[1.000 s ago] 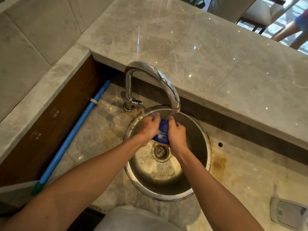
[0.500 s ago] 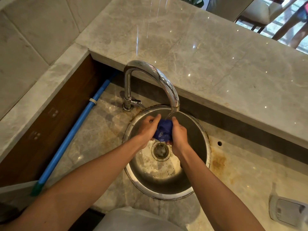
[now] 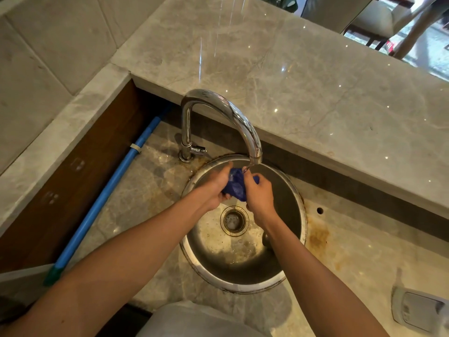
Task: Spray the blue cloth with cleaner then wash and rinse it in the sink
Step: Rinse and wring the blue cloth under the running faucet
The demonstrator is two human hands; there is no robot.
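Left hand (image 3: 216, 184) and right hand (image 3: 258, 194) each grasp the bunched blue cloth (image 3: 237, 184) with curled fingers, inside the sink (image 3: 295, 190), under the faucet (image 3: 255, 152) stream. Wringing could splash the table; a loosened grip could drop it onto the drain (image 3: 234, 220) below.

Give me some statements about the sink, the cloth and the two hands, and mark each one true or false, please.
1. Both hands hold the blue cloth. True: the left hand and right hand both grip it.
2. The cloth lies flat on the counter. False: it is bunched up above the sink.
3. Water runs from the faucet onto the cloth. True.
4. The drain is covered by the cloth. False: the drain shows, uncovered, below the hands.
5. A red pipe runs along the wall. False: the pipe is blue.
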